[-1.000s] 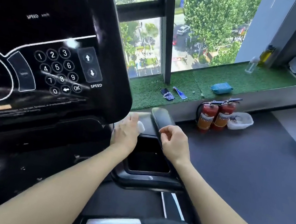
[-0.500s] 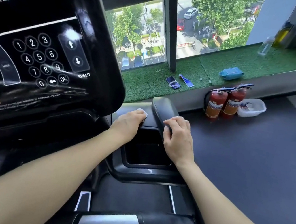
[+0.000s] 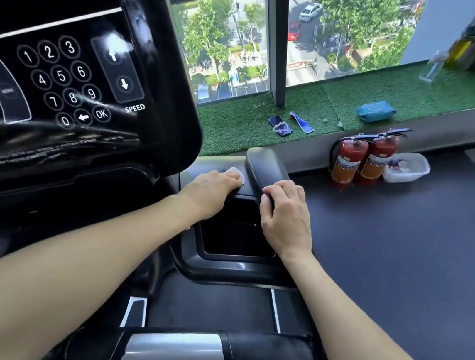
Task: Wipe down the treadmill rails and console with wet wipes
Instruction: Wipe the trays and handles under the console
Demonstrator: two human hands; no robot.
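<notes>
The black treadmill console (image 3: 69, 77) with its number keypad fills the upper left. Right of it lies a black side tray (image 3: 236, 241) with a padded rail (image 3: 265, 168) rising at its far edge. My left hand (image 3: 213, 188) presses a white wet wipe (image 3: 237, 175) onto the ledge at the tray's far left corner; only a corner of the wipe shows past my fingers. My right hand (image 3: 283, 214) grips the lower end of the padded rail, fingers curled over it. A grey and black handlebar (image 3: 219, 353) crosses the bottom.
Behind the treadmill a window sill with green turf (image 3: 367, 88) carries a blue wipes pack (image 3: 374, 110), a phone (image 3: 276, 121) and bottles (image 3: 432, 65). Two red fire extinguishers (image 3: 362, 158) and a white tub (image 3: 407, 169) stand on the dark floor at right.
My left hand slid the wipe forward and right along the ledge toward the rail. My right hand moved onto the rail and closed on it. The view dipped down.
</notes>
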